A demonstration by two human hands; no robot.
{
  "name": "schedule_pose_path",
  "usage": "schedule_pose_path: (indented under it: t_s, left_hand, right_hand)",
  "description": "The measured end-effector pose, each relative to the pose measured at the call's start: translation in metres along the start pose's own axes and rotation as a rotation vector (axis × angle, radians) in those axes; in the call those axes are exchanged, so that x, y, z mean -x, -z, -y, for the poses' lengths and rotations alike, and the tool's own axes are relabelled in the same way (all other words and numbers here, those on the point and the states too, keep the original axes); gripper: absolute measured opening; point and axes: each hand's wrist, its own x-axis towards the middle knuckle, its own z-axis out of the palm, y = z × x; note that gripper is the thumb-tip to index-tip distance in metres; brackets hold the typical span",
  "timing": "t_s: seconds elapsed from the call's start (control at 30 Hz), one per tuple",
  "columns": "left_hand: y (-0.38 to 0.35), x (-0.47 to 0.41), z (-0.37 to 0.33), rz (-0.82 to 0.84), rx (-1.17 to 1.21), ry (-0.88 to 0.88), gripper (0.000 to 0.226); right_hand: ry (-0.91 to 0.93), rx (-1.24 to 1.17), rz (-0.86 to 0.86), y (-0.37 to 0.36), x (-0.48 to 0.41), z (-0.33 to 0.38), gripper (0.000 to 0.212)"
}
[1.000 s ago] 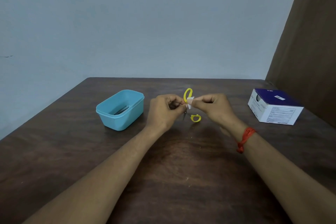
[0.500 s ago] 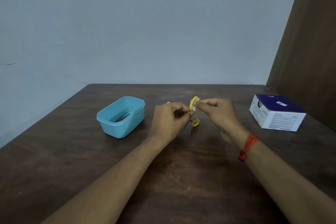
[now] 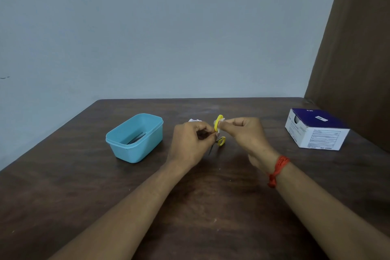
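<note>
Yellow-handled scissors sit just above the dark wooden table near its middle, held up between both hands. The left hand has its fingers curled round the scissors near the joint, so one yellow loop stands up above the fingers, the other hangs below them, and a thin grey blade tip points down toward the table. The right hand pinches a small white piece between thumb and forefinger and presses it against the upper loop; what the piece is made of is too small to tell. A red thread is tied round the right wrist. Left of the hands, well apart from them, stands a light blue tub with slim metal tools lying inside. A crumpled white scrap shows just behind the left hand. Far to the right rests a purple and white box.
</note>
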Motion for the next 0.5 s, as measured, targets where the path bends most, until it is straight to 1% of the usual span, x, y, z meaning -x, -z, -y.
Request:
schedule_pose_path:
  t_s: [0.1, 0.17, 0.27, 0.33, 0.4, 0.5]
  left_hand:
    - [0.0002, 0.0007, 0.0033, 0.023, -0.019, 0.017, 0.007]
    - [-0.0002, 0.0004, 0.0023, 0.020, 0.009, 0.022, 0.005]
    - [-0.0006, -0.0003, -0.0015, 0.024, 0.049, 0.010, 0.001]
    - [-0.0003, -0.0001, -0.0031, 0.026, 0.063, 0.004, 0.001]
    - [0.0007, 0.0004, -0.0026, 0.013, 0.070, 0.010, 0.002]
    - [0.0023, 0.0011, -0.0008, 0.007, 0.062, 0.035, 0.003]
  right_hand:
    - [-0.037, 0.025, 0.052, -0.0002, 0.0015, -0.0040, 0.027]
    - [-0.023, 0.001, 0.021, -0.0001, 0.0015, -0.0024, 0.024]
    - [0.042, -0.034, -0.074, 0.0021, -0.0005, 0.0012, 0.022]
    - [0.064, -0.048, -0.087, 0.0027, -0.0010, 0.0024, 0.021]
    - [0.042, -0.036, -0.028, 0.0028, 0.0004, 0.0019, 0.018]
    - [-0.022, -0.028, 0.074, 0.0027, 0.0017, 0.0002, 0.022]
